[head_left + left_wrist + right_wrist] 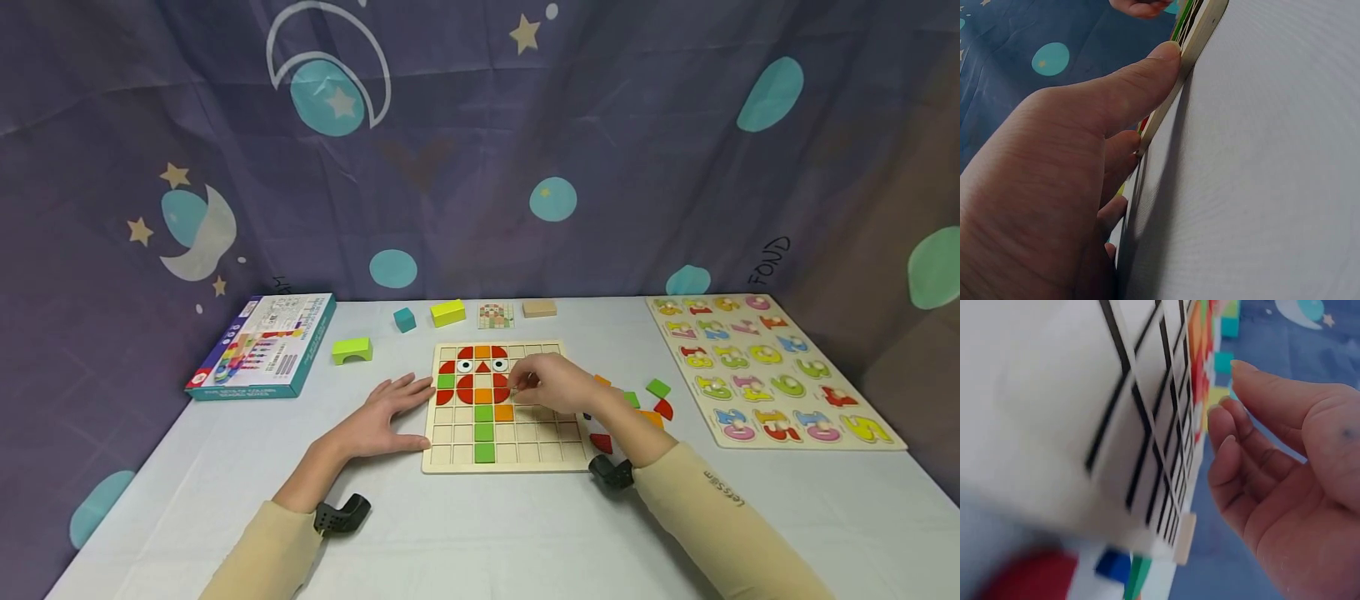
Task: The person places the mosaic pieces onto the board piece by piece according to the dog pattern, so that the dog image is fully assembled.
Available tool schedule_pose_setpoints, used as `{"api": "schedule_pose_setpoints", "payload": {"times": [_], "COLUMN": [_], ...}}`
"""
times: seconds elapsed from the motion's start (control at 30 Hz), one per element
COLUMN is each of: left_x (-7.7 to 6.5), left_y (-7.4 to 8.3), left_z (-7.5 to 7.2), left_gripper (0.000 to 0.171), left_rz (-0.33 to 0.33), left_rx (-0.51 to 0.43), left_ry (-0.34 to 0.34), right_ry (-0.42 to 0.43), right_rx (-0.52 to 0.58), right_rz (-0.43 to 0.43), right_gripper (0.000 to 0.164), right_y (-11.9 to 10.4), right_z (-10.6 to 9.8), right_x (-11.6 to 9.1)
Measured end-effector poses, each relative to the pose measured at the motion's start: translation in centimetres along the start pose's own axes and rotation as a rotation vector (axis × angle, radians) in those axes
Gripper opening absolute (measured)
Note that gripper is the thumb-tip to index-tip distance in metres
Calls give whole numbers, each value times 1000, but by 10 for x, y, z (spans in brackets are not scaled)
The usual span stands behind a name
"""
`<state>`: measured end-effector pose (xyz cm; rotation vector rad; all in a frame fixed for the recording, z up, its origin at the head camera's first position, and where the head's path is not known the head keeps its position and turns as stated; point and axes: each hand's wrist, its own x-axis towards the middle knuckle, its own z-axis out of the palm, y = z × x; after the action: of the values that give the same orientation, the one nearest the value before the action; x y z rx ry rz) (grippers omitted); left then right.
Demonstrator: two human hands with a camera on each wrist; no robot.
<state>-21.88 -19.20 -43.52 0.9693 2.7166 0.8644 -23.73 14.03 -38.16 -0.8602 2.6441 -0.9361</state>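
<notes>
A wooden grid board (528,456) lies on the white table, holding red curved pieces (465,394), two eye pieces (500,365), orange squares (503,413) and a column of green squares (484,432). My left hand (384,422) is spread along its left edge; in the left wrist view the thumb (1141,78) presses against the board's side. Over the upper right of the pattern hovers my right hand (553,383). Its fingers (1225,469) bend loosely, and the right wrist view shows nothing between thumb and fingertips.
Loose red (663,409), green (658,388) and orange pieces (651,418) lie right of the board. Behind it are a pattern card (496,315) and several blocks (447,312). A boxed set (262,346) sits far left, a number puzzle (780,371) right.
</notes>
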Motion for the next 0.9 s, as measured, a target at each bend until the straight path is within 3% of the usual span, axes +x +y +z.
{"api": "schedule_pose_setpoints", "payload": {"times": [0.53, 0.9], "left_x": [-1, 0], "left_y": [-1, -1], "left_z": [-1, 1], "left_gripper": [84, 84], "left_rz": [-1, 5], "left_rx": [2, 1], "left_ry": [4, 4], "right_ry": [62, 17], "right_rx": [10, -42], "right_rz": [182, 290], "right_gripper": [15, 19], "right_y": [43, 68], "right_z": [-49, -55], "right_x": [-36, -47]}}
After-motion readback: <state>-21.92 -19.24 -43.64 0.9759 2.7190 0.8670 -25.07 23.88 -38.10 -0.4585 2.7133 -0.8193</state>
